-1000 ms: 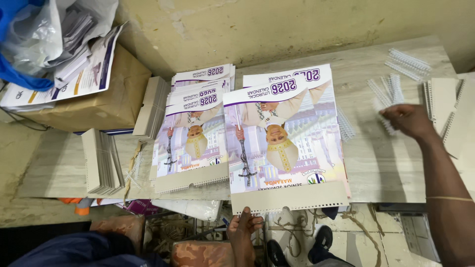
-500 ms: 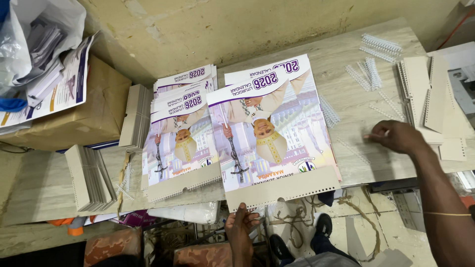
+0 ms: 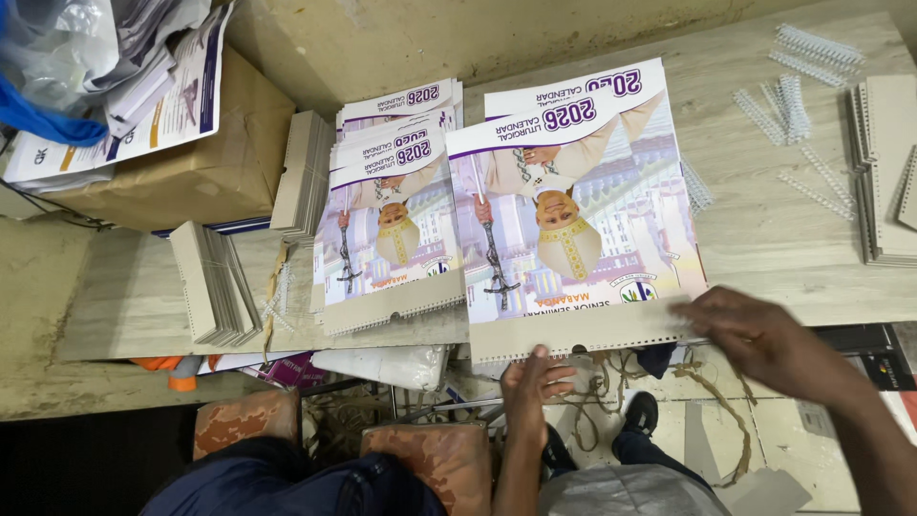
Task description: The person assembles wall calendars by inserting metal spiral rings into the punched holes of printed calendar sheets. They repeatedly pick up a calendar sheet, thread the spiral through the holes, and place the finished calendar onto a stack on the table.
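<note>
On the pale wooden tabletop (image 3: 764, 239), the calendar's (image 3: 573, 220) punched edge overhangs the near edge; left hand (image 3: 532, 382) pinches it, right hand (image 3: 755, 339) rests loosely beside.

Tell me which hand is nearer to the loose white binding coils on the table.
Right. The right hand is at the front calendar's lower right corner, below the binding coils. The left hand grips its bottom edge, farther away.

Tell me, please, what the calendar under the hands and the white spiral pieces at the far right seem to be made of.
Calendar: glossy printed paper on a plain grey board backing, by its sheen and dull punched edge. Spiral pieces: white binding combs, probably plastic or coated wire; too small to tell.
</note>
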